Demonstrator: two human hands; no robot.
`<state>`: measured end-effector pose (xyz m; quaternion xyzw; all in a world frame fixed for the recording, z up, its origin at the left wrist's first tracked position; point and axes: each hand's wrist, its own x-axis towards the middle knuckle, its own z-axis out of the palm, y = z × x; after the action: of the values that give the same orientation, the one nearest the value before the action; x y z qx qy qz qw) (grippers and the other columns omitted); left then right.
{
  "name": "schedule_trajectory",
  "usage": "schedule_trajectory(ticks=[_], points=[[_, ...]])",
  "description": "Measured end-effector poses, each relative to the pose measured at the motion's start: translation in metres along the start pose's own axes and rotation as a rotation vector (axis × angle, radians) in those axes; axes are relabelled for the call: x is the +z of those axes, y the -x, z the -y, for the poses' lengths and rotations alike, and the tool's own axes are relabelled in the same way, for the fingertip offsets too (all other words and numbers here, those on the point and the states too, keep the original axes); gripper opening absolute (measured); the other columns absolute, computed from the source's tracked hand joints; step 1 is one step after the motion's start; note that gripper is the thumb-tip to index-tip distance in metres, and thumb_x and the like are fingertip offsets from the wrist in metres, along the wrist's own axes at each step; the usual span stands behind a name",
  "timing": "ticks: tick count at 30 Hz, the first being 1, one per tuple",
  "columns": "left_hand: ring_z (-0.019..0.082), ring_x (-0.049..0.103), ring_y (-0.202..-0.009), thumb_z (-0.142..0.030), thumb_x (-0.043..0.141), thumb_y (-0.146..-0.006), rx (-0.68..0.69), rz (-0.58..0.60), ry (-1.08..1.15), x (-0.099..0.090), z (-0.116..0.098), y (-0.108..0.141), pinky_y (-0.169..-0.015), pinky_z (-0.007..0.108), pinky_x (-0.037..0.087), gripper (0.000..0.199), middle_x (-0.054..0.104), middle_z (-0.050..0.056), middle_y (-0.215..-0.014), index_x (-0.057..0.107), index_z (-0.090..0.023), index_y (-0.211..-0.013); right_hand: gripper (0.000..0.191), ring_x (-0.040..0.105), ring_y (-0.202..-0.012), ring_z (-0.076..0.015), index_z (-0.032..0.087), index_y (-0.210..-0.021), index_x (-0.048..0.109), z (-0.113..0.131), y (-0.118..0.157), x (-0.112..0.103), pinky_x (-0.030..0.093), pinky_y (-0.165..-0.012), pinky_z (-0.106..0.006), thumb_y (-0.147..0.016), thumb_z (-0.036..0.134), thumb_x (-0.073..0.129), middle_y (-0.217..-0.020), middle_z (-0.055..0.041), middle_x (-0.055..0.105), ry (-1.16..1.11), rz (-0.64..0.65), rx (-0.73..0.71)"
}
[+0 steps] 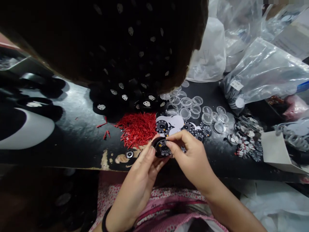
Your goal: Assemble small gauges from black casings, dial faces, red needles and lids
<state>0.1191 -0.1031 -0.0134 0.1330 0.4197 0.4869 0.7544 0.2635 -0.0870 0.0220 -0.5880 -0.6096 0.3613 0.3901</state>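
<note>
Above the table's front edge, my left hand (143, 162) grips a small black round case (156, 143) from the side and below. Over its opening is a black dial disc (164, 148) with white scale marks and a small orange patch. The thumb and fingers of my right hand (189, 154) pinch this disc at its upper right edge. Whether it sits fully inside the case, I cannot tell. Just beyond my hands lie more printed dial discs (199, 134), some turned white side up. A heap of red pointers (138, 129) lies to their left.
A large dark container (135, 48) of black cases spills onto the black table (82, 129). Clear plastic rings (185, 112) lie behind the dials. Small mechanisms (248, 137), a white box (275, 148) and a plastic bag (267, 71) occupy the right; a white curved container (29, 129) the left.
</note>
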Motion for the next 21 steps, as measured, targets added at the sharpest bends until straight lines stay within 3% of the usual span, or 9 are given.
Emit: schedule_trajectory(ticks=[6,10,13,16,18,21], points=[[0.022,0.044,-0.140,-0.044,0.069,-0.087,0.098,-0.008,-0.316,-0.012,0.009,0.001,-0.116,0.032,0.037,0.034,0.059,-0.006,-0.143,0.070,-0.039,-0.120,0.008,0.061,-0.079,-0.0147,0.022,-0.084,0.054,-0.001,-0.006,0.002,0.046,-0.071,-0.028,-0.090,0.023,0.060,-0.083,0.0010,0.064,0.041,0.102,0.110],[0.021,0.052,-0.134,-0.039,0.069,-0.087,0.124,0.081,-0.334,-0.023,0.015,-0.003,-0.110,0.031,0.044,0.036,0.061,-0.005,-0.140,0.068,-0.038,-0.123,0.016,0.055,-0.070,-0.0124,0.022,-0.083,0.052,-0.005,-0.006,-0.002,0.043,-0.064,-0.026,-0.086,0.030,0.066,-0.078,0.0036,0.059,0.037,0.138,0.177],[0.022,0.062,-0.122,-0.036,0.075,-0.082,0.088,0.093,-0.316,-0.026,0.018,-0.004,-0.101,0.030,0.052,0.036,0.067,-0.002,-0.131,0.070,-0.034,-0.118,0.014,0.056,-0.074,-0.0124,0.022,-0.095,0.055,-0.007,0.003,-0.001,0.045,-0.066,-0.026,-0.087,0.027,0.064,-0.086,0.0024,0.060,0.032,0.209,0.180],[0.022,0.066,-0.114,-0.037,0.075,-0.081,0.066,0.059,-0.368,-0.033,0.016,-0.002,-0.095,0.030,0.056,0.034,0.071,0.000,-0.122,0.071,-0.031,-0.114,0.020,0.060,-0.082,-0.0122,0.022,-0.107,0.055,-0.008,0.012,-0.001,0.047,-0.073,-0.025,-0.088,0.015,0.054,-0.096,0.0011,0.063,0.010,0.295,0.146],[0.023,0.065,-0.116,-0.037,0.075,-0.081,0.081,0.025,-0.423,-0.040,0.012,0.002,-0.099,0.030,0.053,0.034,0.071,0.001,-0.121,0.071,-0.030,-0.114,0.021,0.061,-0.083,-0.0123,0.022,-0.108,0.057,-0.007,0.011,0.000,0.048,-0.075,-0.025,-0.089,0.014,0.055,-0.097,0.0008,0.066,0.018,0.339,0.104],[0.025,0.065,-0.116,-0.036,0.077,-0.079,0.166,-0.133,-0.428,-0.046,0.003,0.008,-0.103,0.035,0.051,0.035,0.072,0.004,-0.119,0.072,-0.027,-0.113,0.011,0.063,-0.087,-0.0158,0.020,-0.100,0.063,-0.007,-0.003,0.007,0.046,-0.079,-0.030,-0.093,0.019,0.055,-0.095,-0.0012,0.070,0.198,0.348,-0.010]])
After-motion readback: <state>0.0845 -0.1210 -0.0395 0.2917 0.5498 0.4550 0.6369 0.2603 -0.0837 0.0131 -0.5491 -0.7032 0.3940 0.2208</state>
